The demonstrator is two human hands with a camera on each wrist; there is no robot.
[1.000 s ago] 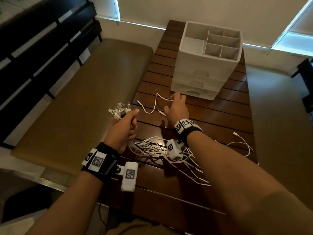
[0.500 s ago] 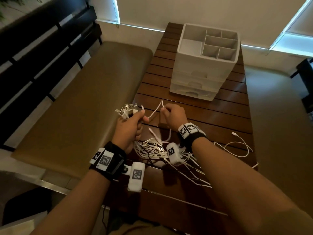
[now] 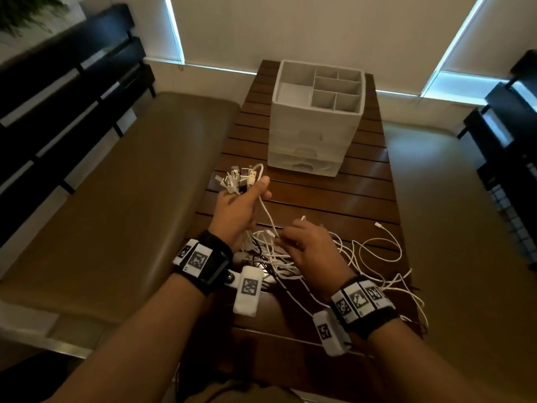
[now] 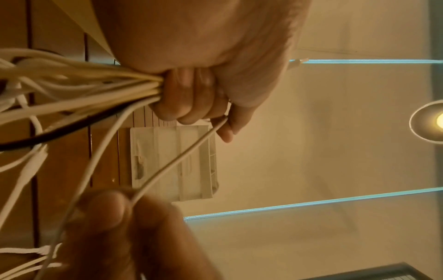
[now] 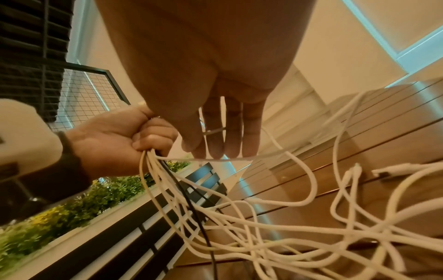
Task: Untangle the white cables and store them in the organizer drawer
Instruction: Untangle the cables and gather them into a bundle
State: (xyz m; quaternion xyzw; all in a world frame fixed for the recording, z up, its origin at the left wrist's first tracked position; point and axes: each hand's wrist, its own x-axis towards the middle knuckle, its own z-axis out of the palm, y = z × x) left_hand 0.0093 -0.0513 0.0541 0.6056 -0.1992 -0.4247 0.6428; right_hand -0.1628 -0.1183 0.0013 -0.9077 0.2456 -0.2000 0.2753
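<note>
My left hand [image 3: 247, 205] grips a bundle of white cables, their plug ends [image 3: 239, 177] sticking up above the fist. The wrist views show its fingers [image 4: 191, 102] curled tight round the strands. One white cable [image 3: 266, 210] runs from its thumb down to my right hand [image 3: 302, 242], which pinches it between thumb [image 4: 107, 206] and fingertips [image 5: 215, 149]. The rest of the cables lie in a tangle [image 3: 290, 263] on the wooden table [image 3: 334, 199] under both hands, with loops [image 5: 287, 236] spreading right. The white organizer [image 3: 313, 123] stands beyond, its drawers closed.
A black cable [image 5: 191, 208] runs within the bundle. A loose cable end [image 3: 377, 225] lies at the table's right side. A brown cushioned bench [image 3: 130, 199] adjoins the table on the left, with dark slatted furniture [image 3: 58, 97] behind it.
My right hand picked up a cable near the organizer, passed its end to the left hand's bundle, and has slid back along it toward me. The left hand has risen slightly.
</note>
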